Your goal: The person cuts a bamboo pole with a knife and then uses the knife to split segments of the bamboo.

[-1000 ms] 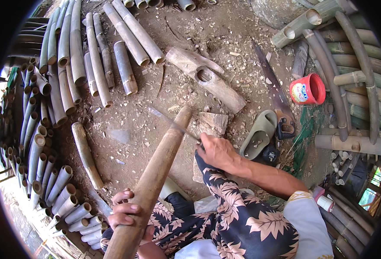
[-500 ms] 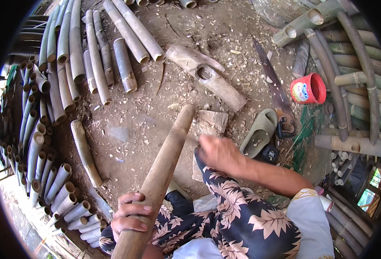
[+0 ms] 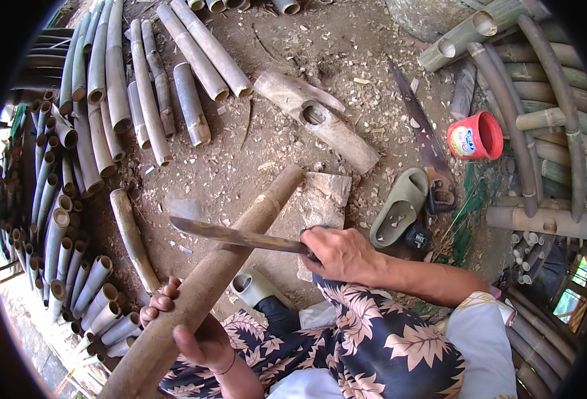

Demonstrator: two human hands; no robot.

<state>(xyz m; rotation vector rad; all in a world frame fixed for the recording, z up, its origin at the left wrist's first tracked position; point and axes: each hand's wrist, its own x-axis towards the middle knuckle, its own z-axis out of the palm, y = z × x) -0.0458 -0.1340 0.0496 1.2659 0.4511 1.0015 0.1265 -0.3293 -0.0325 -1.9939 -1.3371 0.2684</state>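
So your left hand [image 3: 207, 342] is wrapped round the bamboo pole [image 3: 207, 282], thumb on the near side, fingers over the far side. The pole slants up across your lap, far end by that wood block [image 3: 330, 193]. Your right hand [image 3: 347, 256] has the long knife [image 3: 240, 237] by its handle, blade lying crosswise over the pole; can't tell if they're touching. Sandal's [image 3: 400, 206] just beside the saw [image 3: 430, 149].
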